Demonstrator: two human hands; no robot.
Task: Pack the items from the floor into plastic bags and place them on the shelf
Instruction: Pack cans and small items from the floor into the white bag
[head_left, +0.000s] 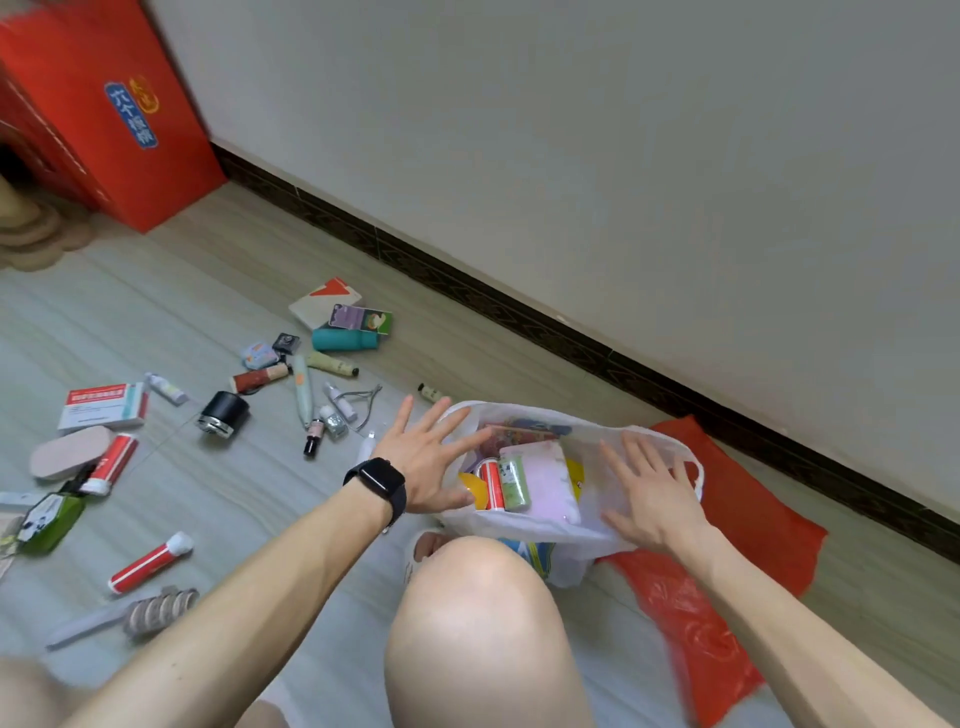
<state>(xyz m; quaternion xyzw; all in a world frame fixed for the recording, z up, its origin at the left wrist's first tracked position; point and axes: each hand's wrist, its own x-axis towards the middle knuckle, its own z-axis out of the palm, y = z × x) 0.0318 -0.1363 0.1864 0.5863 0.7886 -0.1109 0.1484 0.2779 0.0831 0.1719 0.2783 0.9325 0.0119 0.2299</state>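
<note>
A white plastic bag stands on the floor in front of my knee, mouth wide, holding a red tube, a green bottle, a pale purple pack and other small items. My left hand, with a black watch on the wrist, is spread flat with straight fingers at the bag's left rim. My right hand lies flat with spread fingers on the bag's right side. Neither hand holds an item. Several items lie scattered on the floor to the left: a red tube, a black jar, a teal bottle, a medicine box.
A red plastic bag lies flat under and right of the white bag. A red carton stands at the far left by the wall. The wall with its dark skirting runs diagonally behind. My bare knee sits in the foreground.
</note>
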